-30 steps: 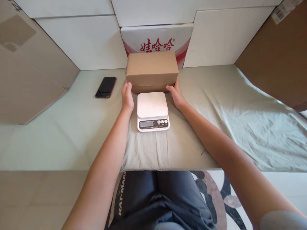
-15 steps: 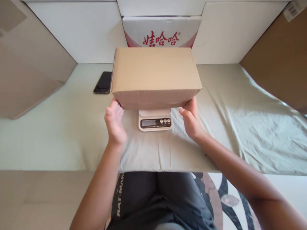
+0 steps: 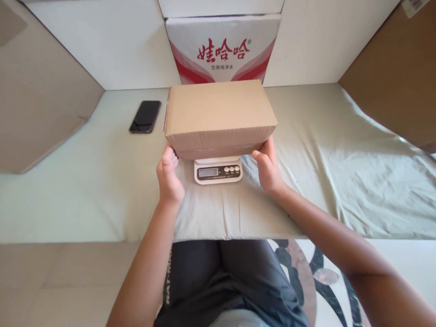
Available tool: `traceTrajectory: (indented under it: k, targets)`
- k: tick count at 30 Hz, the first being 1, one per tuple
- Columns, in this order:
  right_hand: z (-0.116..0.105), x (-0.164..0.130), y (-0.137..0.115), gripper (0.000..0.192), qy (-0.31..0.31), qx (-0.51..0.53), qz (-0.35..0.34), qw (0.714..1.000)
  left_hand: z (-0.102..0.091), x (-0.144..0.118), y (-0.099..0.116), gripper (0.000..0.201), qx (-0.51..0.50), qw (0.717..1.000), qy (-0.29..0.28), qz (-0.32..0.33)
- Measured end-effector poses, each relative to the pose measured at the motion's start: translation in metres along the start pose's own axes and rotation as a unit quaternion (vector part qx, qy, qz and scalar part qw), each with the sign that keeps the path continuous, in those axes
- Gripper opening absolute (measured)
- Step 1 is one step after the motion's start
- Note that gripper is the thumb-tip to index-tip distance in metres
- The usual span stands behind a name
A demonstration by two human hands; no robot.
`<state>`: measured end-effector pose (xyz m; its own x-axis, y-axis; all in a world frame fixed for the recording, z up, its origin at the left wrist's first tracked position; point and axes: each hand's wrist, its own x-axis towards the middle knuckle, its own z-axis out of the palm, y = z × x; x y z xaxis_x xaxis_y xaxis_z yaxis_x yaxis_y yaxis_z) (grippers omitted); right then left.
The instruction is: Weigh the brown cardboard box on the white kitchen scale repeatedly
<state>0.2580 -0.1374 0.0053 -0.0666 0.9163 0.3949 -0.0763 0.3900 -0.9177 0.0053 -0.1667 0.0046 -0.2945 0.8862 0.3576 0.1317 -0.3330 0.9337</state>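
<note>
A closed brown cardboard box (image 3: 220, 106) is held between my two hands, above a small white kitchen scale (image 3: 218, 171). My left hand (image 3: 169, 175) grips its lower left corner, with the fingertips hidden underneath. At the lower right corner, my right hand (image 3: 268, 169) has its fingers under the box and its thumb at the front. The scale's display and buttons show in front of the box, while most of its platform is covered. Whether the box touches the platform I cannot tell.
A black smartphone (image 3: 145, 116) lies left of the box on the pale green cloth (image 3: 85, 195). Behind stands a white and red carton (image 3: 223, 50) with Chinese lettering against white panels. Large cardboard pieces stand at the left (image 3: 44, 95) and right (image 3: 391, 81).
The box has come down and away from me toward the scale, with both hands still on it. More of the carton behind and the whole phone now show. The view has shifted slightly.
</note>
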Motion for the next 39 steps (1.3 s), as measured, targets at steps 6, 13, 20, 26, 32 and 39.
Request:
traceTrajectory:
  k: [6,13,20,26,32,39]
  targets:
    - [-0.008,0.004,0.009,0.074,0.029,0.011,-0.013,0.999,-0.015,0.008,-0.013,0.086,0.010,0.997,0.030,0.068]
    - [-0.023,0.013,0.014,0.082,0.112,0.015,0.000,0.994,-0.048,0.074,-0.040,0.094,-0.023,0.999,0.040,-0.012]
    - [-0.028,0.014,0.019,0.076,0.114,0.000,0.017,0.993,-0.005,0.088,-0.055,0.104,-0.068,0.997,0.033,-0.029]
    - [-0.025,0.016,0.017,0.075,0.115,0.016,0.037,0.993,0.004,0.062,-0.040,0.100,-0.033,0.999,0.034,0.005]
    - [-0.027,0.016,0.019,0.066,0.105,-0.015,0.026,0.994,0.004,0.057,-0.031,0.101,-0.056,0.996,0.072,-0.009]
    - [-0.024,0.013,0.015,0.072,0.076,0.007,0.038,0.996,-0.004,0.032,-0.017,0.084,-0.065,0.994,0.082,0.042]
